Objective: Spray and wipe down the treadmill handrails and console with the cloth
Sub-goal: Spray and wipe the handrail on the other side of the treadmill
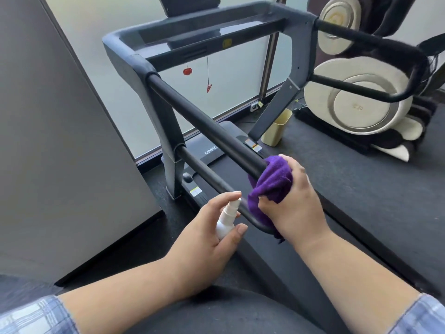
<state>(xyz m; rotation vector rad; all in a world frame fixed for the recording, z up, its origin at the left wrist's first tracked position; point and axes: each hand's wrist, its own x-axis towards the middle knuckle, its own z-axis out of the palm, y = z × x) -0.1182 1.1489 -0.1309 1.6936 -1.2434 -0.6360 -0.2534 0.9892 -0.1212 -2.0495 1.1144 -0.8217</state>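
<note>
At the near end of the left handrail (207, 126), my right hand (296, 203) grips the purple cloth (272, 184) around the bar, wiping; my left hand (204, 239) holds the spray bottle (226, 220) just beside. Next probably slide forward toward the console (192, 32); beige bin (277, 127) and massage chair (361, 97) stay clear.

Open gap between upper handrail (204, 124) and lower rail (212, 179). Grey panel (60, 141) crowds 9 o'clock; bin (277, 127), massage chair (361, 97) block 2 o'clock.
</note>
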